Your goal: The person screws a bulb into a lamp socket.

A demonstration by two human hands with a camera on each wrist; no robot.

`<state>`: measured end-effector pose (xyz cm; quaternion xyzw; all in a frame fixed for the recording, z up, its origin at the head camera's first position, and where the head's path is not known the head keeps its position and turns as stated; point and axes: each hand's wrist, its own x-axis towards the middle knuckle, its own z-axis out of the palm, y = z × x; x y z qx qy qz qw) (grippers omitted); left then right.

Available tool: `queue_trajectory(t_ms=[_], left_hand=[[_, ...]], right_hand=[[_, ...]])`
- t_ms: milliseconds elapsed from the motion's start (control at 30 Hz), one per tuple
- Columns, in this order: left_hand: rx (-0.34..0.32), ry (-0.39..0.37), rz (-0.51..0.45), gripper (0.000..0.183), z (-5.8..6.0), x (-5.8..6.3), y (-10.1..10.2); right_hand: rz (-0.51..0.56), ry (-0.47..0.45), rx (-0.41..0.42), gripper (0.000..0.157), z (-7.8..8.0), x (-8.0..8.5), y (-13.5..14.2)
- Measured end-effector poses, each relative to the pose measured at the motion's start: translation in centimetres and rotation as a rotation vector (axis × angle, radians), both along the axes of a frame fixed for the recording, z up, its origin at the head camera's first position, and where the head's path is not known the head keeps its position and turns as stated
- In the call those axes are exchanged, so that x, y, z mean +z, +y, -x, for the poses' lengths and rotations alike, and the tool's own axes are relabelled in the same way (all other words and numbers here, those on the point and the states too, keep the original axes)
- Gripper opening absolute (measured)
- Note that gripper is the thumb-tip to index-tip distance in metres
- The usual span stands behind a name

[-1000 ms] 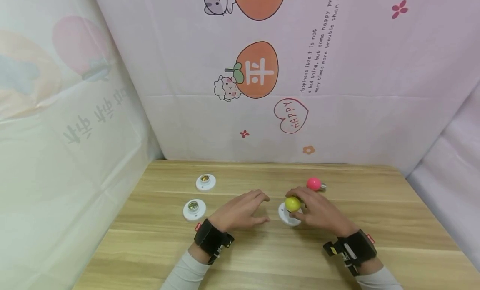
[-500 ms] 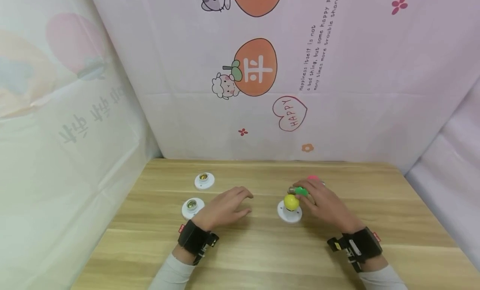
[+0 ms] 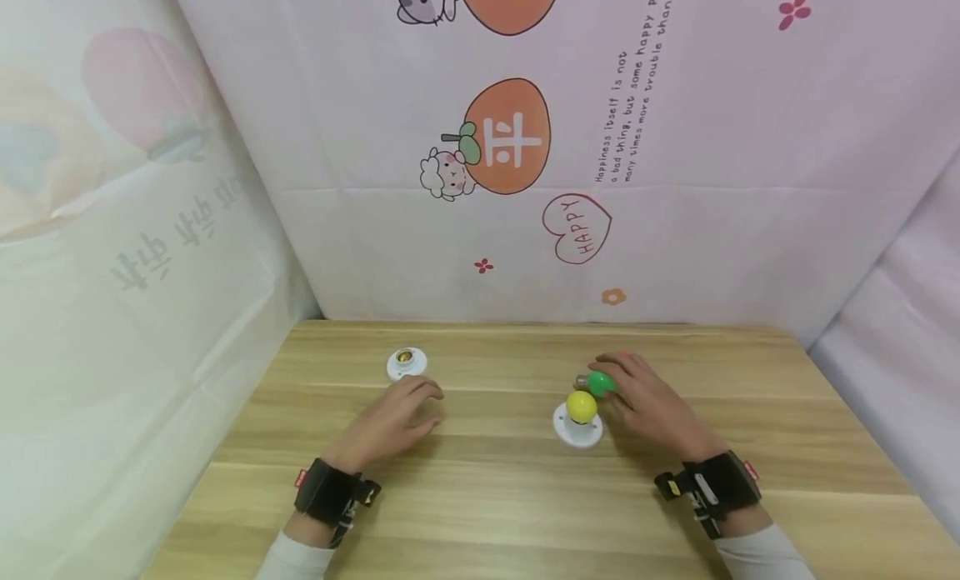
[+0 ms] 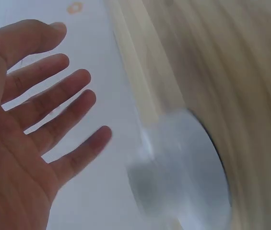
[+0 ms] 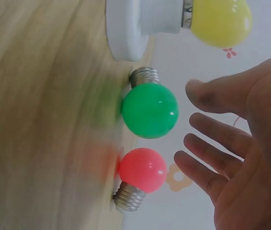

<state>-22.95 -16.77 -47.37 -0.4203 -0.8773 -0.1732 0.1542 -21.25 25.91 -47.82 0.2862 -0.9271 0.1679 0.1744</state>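
My right hand [image 3: 647, 403] hovers by a green light bulb [image 5: 149, 110], fingers spread and apart from it in the right wrist view. The green bulb lies on its side on the wooden table, just behind a yellow bulb [image 3: 581, 407] standing in a white lamp socket [image 3: 576, 434]. Beside the green one lies a pink-red bulb [image 5: 142, 168], mostly covered by my right hand in the head view. Holding nothing, my left hand [image 3: 390, 422] is over the left side, fingers extended. A white socket [image 4: 193, 167], blurred, shows near it in the left wrist view.
At the back left, an unfilled white socket [image 3: 407, 363] sits on the table [image 3: 480, 513]. Another left-side socket is hidden under my left hand in the head view. Printed white cloth [image 3: 390, 255] hangs behind the table and at both sides.
My left hand has moved left, covering the nearer left socket. The right hand has come off the yellow bulb and shifted back and right to the green bulb, which now shows.
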Motion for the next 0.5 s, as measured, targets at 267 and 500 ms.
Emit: queue_trajectory(t_ms=[267, 500], left_hand=[[0.145, -0.155, -0.042, 0.049, -0.1, -0.7, -3.7], [0.209, -0.264, -0.005, 0.065, 0.1, -0.9, -5.1]], right_hand=[[-0.037, -0.078, -0.029, 0.054, 0.2, -0.5, 0.3], [-0.015, -0.114, -0.038, 0.054, 0.0, -0.9, 0.7]])
